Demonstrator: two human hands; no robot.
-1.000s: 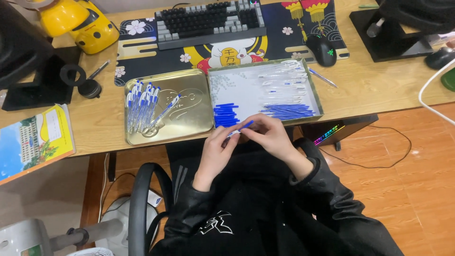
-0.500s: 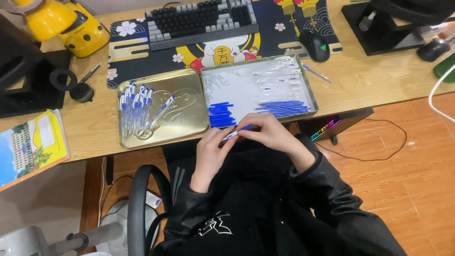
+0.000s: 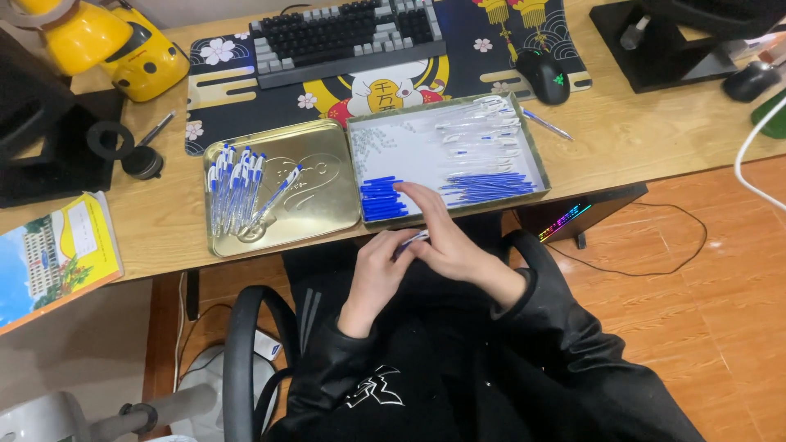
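My left hand closes around a pen held just below the desk edge, its long axis running up and to the right toward my right hand. My right hand lies open, fingers extended over the near rim of the white tray, touching the blue caps directly ahead; it is the nearer hand. Blue refills lie rightward. The gold tray of assembled pens sits left of both hands.
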